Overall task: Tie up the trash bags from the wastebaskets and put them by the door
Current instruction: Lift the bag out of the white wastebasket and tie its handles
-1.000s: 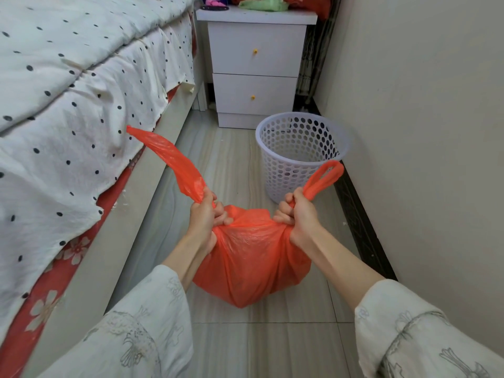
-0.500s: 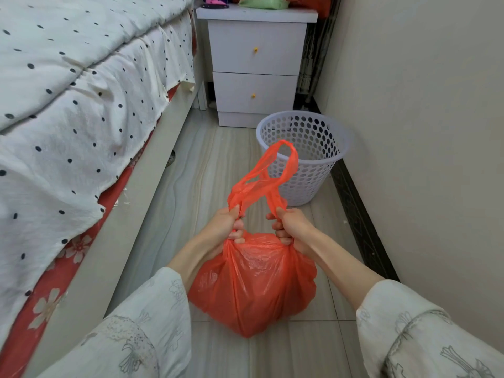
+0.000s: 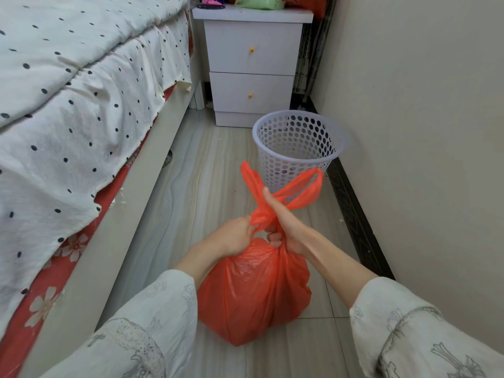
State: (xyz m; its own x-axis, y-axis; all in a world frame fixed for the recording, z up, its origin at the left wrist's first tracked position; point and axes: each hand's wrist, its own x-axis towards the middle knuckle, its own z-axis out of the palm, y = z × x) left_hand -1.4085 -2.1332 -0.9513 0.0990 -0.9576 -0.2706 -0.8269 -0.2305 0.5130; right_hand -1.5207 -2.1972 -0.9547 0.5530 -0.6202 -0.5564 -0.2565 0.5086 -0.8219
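Both hands, left hand (image 3: 235, 236) and right hand (image 3: 283, 225), grip the crossed handles of the upright orange bag (image 3: 253, 290) on the floor (image 3: 207, 186); handle ends point toward the wastebasket (image 3: 296, 145).

Floor strip: bare tiled floor (image 3: 218, 173) runs left of the wastebasket (image 3: 297, 148), open up to the nightstand (image 3: 252, 69).
Left of wastebasket: the bed (image 3: 81, 105) frame walls that side.
Right of wastebasket: wall (image 3: 422, 132) just beside it, only a thin gap.
Before wastebasket: red trash bag (image 3: 253, 290) on the floor, both hands at its neck, fills the middle.
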